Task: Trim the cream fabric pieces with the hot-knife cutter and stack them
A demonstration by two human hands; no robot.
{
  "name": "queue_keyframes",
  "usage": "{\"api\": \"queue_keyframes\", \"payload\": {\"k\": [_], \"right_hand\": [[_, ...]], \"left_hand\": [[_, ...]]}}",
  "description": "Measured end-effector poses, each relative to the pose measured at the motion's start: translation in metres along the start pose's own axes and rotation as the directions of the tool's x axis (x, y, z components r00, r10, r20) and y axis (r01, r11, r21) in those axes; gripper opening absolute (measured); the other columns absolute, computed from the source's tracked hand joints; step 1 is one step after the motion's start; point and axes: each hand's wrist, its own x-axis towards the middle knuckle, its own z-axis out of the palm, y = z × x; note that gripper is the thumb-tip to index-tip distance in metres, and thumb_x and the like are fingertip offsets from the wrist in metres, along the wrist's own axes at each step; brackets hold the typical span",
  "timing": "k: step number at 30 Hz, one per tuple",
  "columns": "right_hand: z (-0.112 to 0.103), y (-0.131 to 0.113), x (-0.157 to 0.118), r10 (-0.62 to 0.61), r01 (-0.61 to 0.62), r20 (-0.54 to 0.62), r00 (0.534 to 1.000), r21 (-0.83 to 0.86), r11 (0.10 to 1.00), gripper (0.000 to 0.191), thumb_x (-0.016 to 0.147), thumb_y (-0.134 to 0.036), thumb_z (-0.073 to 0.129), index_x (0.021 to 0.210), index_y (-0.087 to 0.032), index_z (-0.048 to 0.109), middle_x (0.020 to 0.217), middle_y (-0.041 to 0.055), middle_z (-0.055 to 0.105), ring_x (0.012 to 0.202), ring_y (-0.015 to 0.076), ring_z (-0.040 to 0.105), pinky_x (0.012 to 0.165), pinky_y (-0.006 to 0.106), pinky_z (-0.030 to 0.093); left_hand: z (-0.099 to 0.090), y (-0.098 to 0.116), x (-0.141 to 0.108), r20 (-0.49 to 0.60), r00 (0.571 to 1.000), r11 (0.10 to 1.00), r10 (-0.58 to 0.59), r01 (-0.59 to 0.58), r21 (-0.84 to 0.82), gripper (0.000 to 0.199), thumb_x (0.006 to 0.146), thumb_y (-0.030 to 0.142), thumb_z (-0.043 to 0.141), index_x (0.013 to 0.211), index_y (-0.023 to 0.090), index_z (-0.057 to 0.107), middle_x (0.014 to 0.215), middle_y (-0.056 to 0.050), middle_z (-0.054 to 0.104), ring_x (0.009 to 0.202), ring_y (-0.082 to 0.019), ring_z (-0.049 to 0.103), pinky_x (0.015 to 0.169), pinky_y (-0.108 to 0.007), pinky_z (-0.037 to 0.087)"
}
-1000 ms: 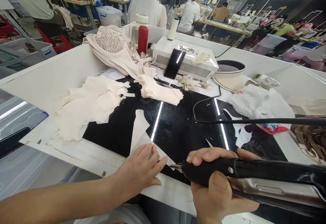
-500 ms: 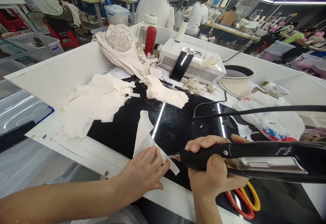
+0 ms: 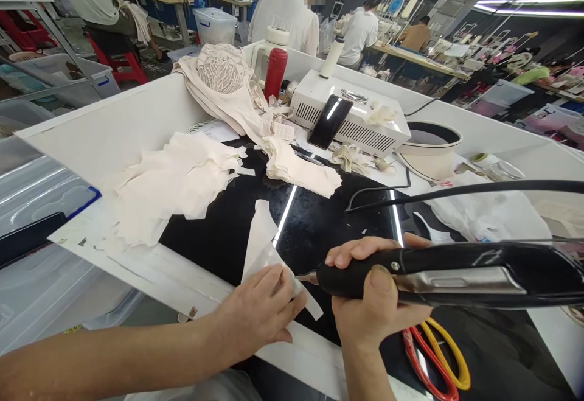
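My left hand (image 3: 262,303) presses its bent, bunched fingers onto a pale fabric piece (image 3: 261,230), pinning it at the near edge of the glossy black work surface. Part of the piece lies under my fingers, and a narrow end sticks out to their right. My right hand (image 3: 371,291) is wrapped round a black handheld tool (image 3: 438,273) with a silvery lever along its side. Its metal tip (image 3: 308,277) reaches the fabric just beside my left fingertips; whether it touches cannot be made out. Scissors (image 3: 435,358) with red and yellow handles lie below the tool.
A heap of pale fabric pieces (image 3: 177,182) lies left, and a smaller stack (image 3: 301,170) behind. Further back are a lace-covered bra pile (image 3: 223,72), a red bottle (image 3: 275,74), a phone (image 3: 331,121) and a white vented box (image 3: 378,136). A black cable (image 3: 456,193) crosses at right.
The tool and my right hand have shifted slightly left and up, with the tip nearer my left fingers. My left hand stays on the fabric. The whole view has moved a little.
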Motion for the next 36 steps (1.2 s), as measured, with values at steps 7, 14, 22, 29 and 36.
{"api": "queue_keyframes", "payload": {"k": [7, 14, 22, 29, 36], "right_hand": [[-0.002, -0.004, -0.003, -0.02, 0.02, -0.002, 1.0, -0.022, 1.0, 0.041, 0.083, -0.018, 0.074, 0.12, -0.023, 0.057, 0.079, -0.0062, 0.067, 0.056, 0.0144, 0.06, 0.051, 0.032, 0.057], [0.001, -0.011, -0.008, -0.021, 0.02, -0.015, 1.0, -0.03, 0.999, 0.04, 0.082, -0.023, 0.075, 0.118, -0.023, 0.058, 0.077, -0.0063, 0.067, 0.054, 0.0139, 0.059, 0.05, 0.031, 0.056], [0.006, -0.009, -0.003, -0.015, 0.015, -0.023, 1.0, -0.033, 0.999, 0.04, 0.081, -0.028, 0.076, 0.116, -0.023, 0.057, 0.075, -0.0069, 0.066, 0.052, 0.0139, 0.057, 0.046, 0.03, 0.053], [0.011, -0.002, -0.001, -0.027, 0.027, 0.007, 1.0, -0.013, 1.0, 0.038, 0.082, -0.024, 0.074, 0.116, -0.023, 0.058, 0.076, -0.0069, 0.066, 0.052, 0.0131, 0.059, 0.047, 0.029, 0.055], [0.012, 0.0, 0.001, -0.02, 0.02, 0.0, 1.0, 0.002, 1.0, 0.037, 0.082, -0.022, 0.074, 0.116, -0.023, 0.059, 0.075, -0.0074, 0.067, 0.05, 0.0134, 0.058, 0.045, 0.029, 0.054]], "left_hand": [[-0.001, -0.012, -0.01, -0.02, 1.0, 0.992, 0.004, -0.006, -0.123, 0.085, 0.08, 0.061, 0.088, 0.144, 0.016, 0.055, 0.127, -0.012, 0.067, 0.122, -0.029, 0.064, 0.108, -0.039, 0.052], [-0.005, -0.014, -0.016, -0.025, 0.999, 0.991, -0.027, 0.023, -0.129, 0.08, 0.083, 0.059, 0.086, 0.143, 0.016, 0.057, 0.133, -0.013, 0.067, 0.129, -0.027, 0.061, 0.115, -0.039, 0.049], [-0.008, -0.013, -0.016, -0.05, 0.998, 0.985, -0.049, 0.04, -0.171, 0.081, 0.076, 0.058, 0.092, 0.137, 0.016, 0.058, 0.129, -0.016, 0.068, 0.125, -0.03, 0.064, 0.109, -0.042, 0.056], [-0.007, -0.012, -0.016, -0.048, 0.998, 0.981, -0.052, 0.042, -0.187, 0.084, 0.073, 0.055, 0.094, 0.137, 0.015, 0.056, 0.129, -0.017, 0.068, 0.126, -0.03, 0.063, 0.11, -0.043, 0.055], [-0.002, -0.01, -0.018, -0.031, 0.998, 0.977, -0.063, 0.055, -0.208, 0.079, 0.082, 0.054, 0.089, 0.141, 0.016, 0.052, 0.133, -0.018, 0.065, 0.13, -0.031, 0.061, 0.111, -0.045, 0.053]]}}
